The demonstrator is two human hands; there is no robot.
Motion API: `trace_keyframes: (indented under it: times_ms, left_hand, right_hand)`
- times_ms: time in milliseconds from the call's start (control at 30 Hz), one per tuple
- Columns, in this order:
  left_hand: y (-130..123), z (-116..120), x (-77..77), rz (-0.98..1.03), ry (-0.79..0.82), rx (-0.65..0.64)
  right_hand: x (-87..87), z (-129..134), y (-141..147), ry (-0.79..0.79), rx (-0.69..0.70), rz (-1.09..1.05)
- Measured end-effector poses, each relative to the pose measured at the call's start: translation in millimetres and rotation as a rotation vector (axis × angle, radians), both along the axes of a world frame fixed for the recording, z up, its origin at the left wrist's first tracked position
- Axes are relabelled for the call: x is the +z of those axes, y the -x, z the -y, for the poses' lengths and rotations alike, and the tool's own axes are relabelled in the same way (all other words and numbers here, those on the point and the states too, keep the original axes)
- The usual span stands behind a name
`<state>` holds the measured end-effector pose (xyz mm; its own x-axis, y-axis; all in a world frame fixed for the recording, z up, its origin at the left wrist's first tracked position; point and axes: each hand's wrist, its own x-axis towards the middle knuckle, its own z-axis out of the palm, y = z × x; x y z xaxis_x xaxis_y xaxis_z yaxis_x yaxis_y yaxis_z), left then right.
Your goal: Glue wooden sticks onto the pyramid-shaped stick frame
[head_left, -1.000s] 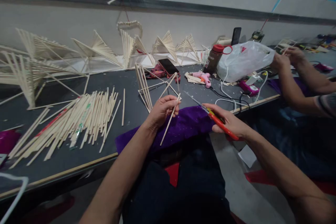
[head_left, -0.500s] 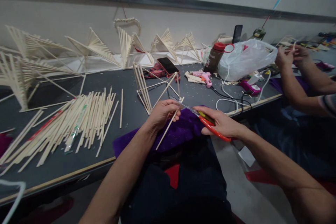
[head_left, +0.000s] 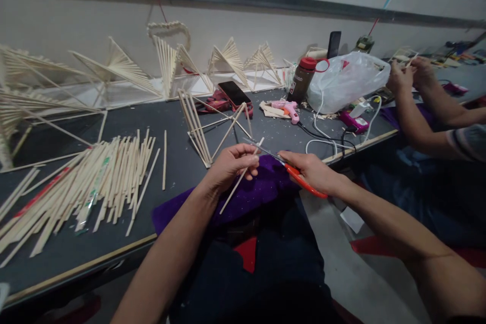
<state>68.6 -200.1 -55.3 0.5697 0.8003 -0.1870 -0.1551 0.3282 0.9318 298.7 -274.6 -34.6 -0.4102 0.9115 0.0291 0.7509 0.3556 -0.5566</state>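
Observation:
Between the fingers of my left hand [head_left: 234, 164] is a thin wooden stick [head_left: 232, 196], slanting from upper right down to lower left. My right hand [head_left: 309, 169] grips orange-handled scissors [head_left: 304, 180], whose blades point left and meet the stick close to its upper end. Below both hands lies a purple cloth [head_left: 182, 208] at the table's front edge. Just beyond my left hand stands a small stick frame [head_left: 199, 134], with several slats fixed along its left side. A large pile of loose sticks [head_left: 110, 177] lies to the left.
Several twisted stick models [head_left: 117, 68] line the wall. Behind the frame are a phone [head_left: 234, 92], a pink glue gun [head_left: 286, 108], a bottle [head_left: 302, 80] and a plastic bag [head_left: 345, 81]. White cable [head_left: 322, 144] runs along the right edge. A co-worker's hands [head_left: 408, 73] are at far right.
The view has turned slightly right, so the table things appear farther left. The scissor handles have come closer together, with the blades at the stick's upper end.

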Motion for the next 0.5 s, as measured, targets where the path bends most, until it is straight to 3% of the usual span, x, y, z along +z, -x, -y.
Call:
trace_keyframes:
  times_ms: [267,500]
  left_hand:
    - [-5,10,0.4,-0.009,-0.137,0.133]
    - [-6,15,3.2,-0.072,-0.199,0.143]
  right_hand:
    - [4.2,4,0,-0.022,-0.063,0.053]
    - [10.4,3,-2,0.013,-0.068,0.079]
